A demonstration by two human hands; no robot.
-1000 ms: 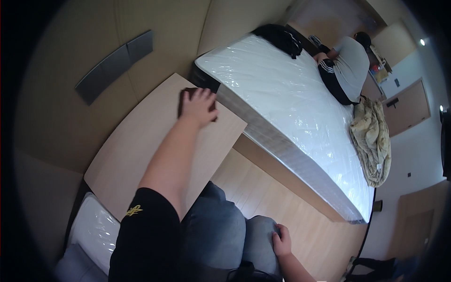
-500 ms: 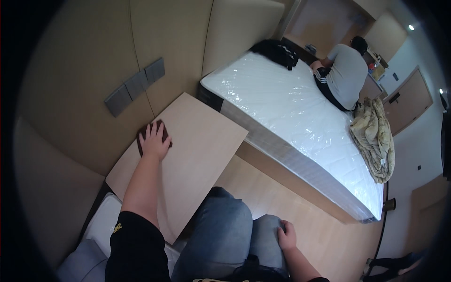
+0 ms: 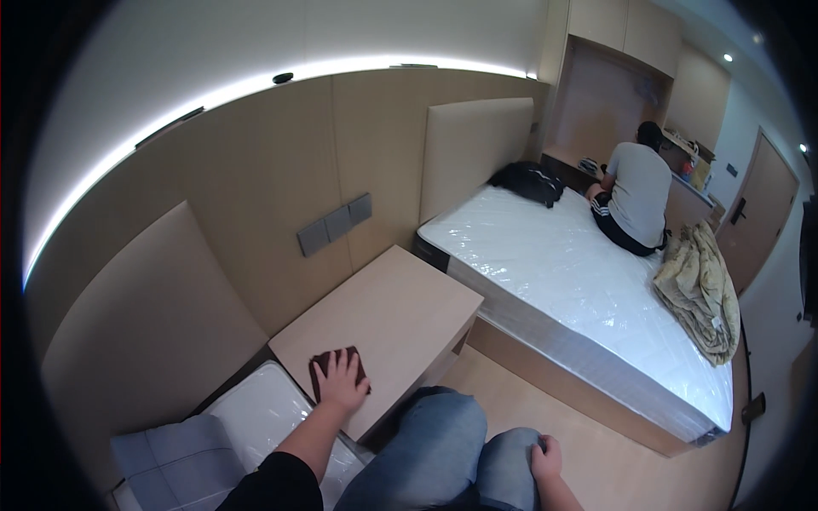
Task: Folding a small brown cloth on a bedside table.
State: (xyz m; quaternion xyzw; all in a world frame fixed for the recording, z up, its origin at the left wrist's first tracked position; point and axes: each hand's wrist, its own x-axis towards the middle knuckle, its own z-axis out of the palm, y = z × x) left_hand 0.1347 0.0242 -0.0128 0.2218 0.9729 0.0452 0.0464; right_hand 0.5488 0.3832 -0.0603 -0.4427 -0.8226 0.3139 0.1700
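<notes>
My left hand lies palm down with spread fingers on a folded dark brown cloth. The cloth rests flat on the pale wooden top of a bedside table, towards its near end. On my knee, in blue jeans, rests my right hand; its fingers bend loosely over the knee, partly out of sight, and no object shows in it.
Beyond the table stands a plastic-wrapped mattress with a black bag and a crumpled beige quilt. A person sits on its far side, facing away. A grey cushion lies on the near bed, at left. Grey sockets line the wall panel.
My left hand has slid the cloth from the table's wall side towards its near end. The view has tilted up, showing more wall. My right hand stays on the knee.
</notes>
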